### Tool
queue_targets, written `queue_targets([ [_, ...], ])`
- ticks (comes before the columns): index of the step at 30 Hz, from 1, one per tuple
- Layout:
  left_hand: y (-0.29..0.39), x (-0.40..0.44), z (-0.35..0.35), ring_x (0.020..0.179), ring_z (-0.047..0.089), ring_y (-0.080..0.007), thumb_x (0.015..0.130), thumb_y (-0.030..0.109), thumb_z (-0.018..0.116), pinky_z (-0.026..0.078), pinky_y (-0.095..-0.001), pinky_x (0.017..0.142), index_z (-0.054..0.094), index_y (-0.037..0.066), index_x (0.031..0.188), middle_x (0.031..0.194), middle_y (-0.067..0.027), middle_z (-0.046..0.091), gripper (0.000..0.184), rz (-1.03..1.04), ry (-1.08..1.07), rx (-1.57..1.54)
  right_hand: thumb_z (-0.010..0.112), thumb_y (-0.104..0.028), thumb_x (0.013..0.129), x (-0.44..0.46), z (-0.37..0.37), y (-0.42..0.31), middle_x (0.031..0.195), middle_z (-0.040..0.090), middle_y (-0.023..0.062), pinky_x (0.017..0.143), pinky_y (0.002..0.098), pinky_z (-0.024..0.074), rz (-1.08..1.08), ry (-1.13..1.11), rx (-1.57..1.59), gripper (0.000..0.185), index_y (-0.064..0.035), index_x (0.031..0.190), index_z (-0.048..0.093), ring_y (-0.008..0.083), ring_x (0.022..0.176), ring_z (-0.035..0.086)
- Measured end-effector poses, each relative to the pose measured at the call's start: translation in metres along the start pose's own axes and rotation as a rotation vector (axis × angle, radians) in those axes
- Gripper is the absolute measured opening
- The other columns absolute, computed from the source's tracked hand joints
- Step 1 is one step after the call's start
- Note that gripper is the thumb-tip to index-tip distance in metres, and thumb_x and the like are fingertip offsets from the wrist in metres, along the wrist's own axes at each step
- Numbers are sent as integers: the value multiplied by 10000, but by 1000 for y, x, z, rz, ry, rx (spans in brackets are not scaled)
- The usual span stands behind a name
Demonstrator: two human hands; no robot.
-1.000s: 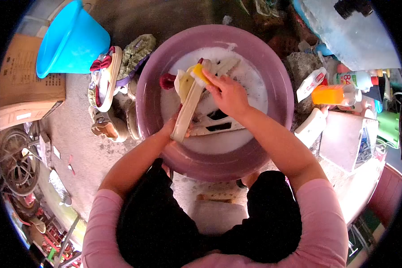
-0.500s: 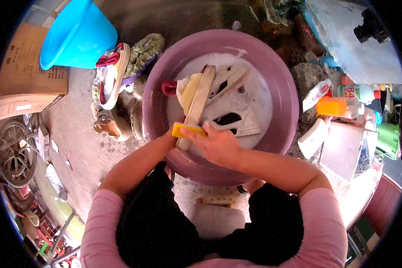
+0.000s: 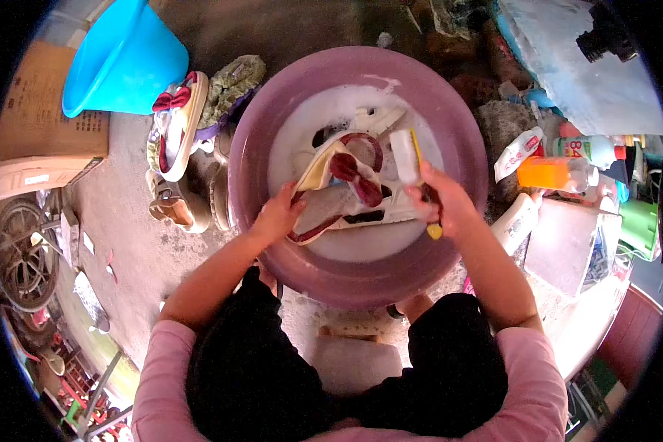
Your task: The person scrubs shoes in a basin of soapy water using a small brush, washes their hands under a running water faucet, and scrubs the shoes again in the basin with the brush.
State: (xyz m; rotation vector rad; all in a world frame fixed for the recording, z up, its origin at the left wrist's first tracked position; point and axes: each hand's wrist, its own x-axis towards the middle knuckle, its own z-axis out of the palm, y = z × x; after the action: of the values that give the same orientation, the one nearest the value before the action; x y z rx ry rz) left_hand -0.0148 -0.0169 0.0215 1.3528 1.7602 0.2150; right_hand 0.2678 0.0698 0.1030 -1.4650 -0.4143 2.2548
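My left hand (image 3: 277,214) grips the heel end of a cream sandal (image 3: 318,207) with a dark red bow and red trim. The sandal is tilted over soapy water, its inner sole facing up. In my right hand (image 3: 449,200) is a yellow-backed scrub brush (image 3: 405,157), held upright by its handle with the white bristles turned left toward the sandal, apart from it. Under and behind the sandal, white shoes (image 3: 379,121) lie in the suds, partly hidden. All of this is inside a wide purple basin (image 3: 361,283).
A bright blue bucket (image 3: 129,66) stands at the upper left by a cardboard box (image 3: 40,110). Beside it are a matching red-bowed sandal (image 3: 178,132) and brown sandals (image 3: 175,206). Bottles, including an orange one (image 3: 545,173), stand right of the basin.
The sandal has turned from edge-on to inner sole up. My right hand has moved right and lifted the brush off it, bristles now showing. My left hand shows at the heel end.
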Motion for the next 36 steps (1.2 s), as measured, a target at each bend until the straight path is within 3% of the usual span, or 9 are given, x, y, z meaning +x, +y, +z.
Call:
queue_targets([
  [3,25,5,-20,924,568,-343,816,195,575,438,-384,810,456,64,1182,992,-182,588,407,302,168,61,495,-335,878,-9,-4,21,647,481,6,350,192,215,-23,-349,105,267,-103,1008,518,58,415,326],
  [6,99,1,-59,895,580,-250,790,108,600,441,-330,809,531,58,1125,947,-129,600,346,578,177,-240,548,-314,857,-26,22,20,669,470,-13,383,178,208,-68,-237,-131,423,-126,1224,458,45,470,329],
  [9,136,-7,-73,875,589,-227,793,132,606,450,-312,781,584,49,1063,943,-129,602,284,617,-32,-333,562,-338,848,-30,26,16,760,503,-14,459,165,280,-125,-294,-266,527,-121,1300,398,47,557,385],
  [13,133,-7,-67,805,604,-217,769,146,640,466,-299,734,620,35,994,891,-114,614,252,689,50,-188,569,-335,848,-36,30,11,971,541,9,674,192,397,-324,-256,-509,583,-93,1332,354,70,776,479],
  [16,134,-13,-64,790,605,-223,741,109,661,467,-298,717,629,26,960,871,-113,613,236,698,107,-160,590,-287,841,-29,23,20,1094,515,15,817,230,385,-453,-248,-567,588,-69,1331,349,82,928,460],
  [25,142,-21,-65,733,581,-186,786,70,619,462,-289,678,561,-8,833,776,-83,580,107,676,73,-291,623,-199,821,-39,24,19,1177,509,61,898,241,357,-591,-195,-718,572,-40,1309,371,102,1019,460],
  [28,134,-19,-57,706,548,-142,867,151,539,452,-276,677,513,14,871,732,-46,541,139,441,-59,-470,620,-208,823,-38,23,21,1156,524,81,898,252,362,-583,-178,-613,555,-47,1301,389,113,1005,469],
  [31,125,-12,-68,693,519,-110,913,247,467,440,-263,669,490,43,902,735,-27,516,206,334,-80,-576,590,-164,840,-32,13,20,866,533,-11,603,172,386,-507,5,-822,548,-72,1327,357,50,712,468],
  [36,127,24,-115,748,549,-138,874,159,528,448,-265,717,469,35,986,881,-60,537,178,620,371,-547,591,-215,837,-17,-10,25,667,442,-46,416,174,250,-180,286,-255,475,-146,1282,439,25,511,346],
])
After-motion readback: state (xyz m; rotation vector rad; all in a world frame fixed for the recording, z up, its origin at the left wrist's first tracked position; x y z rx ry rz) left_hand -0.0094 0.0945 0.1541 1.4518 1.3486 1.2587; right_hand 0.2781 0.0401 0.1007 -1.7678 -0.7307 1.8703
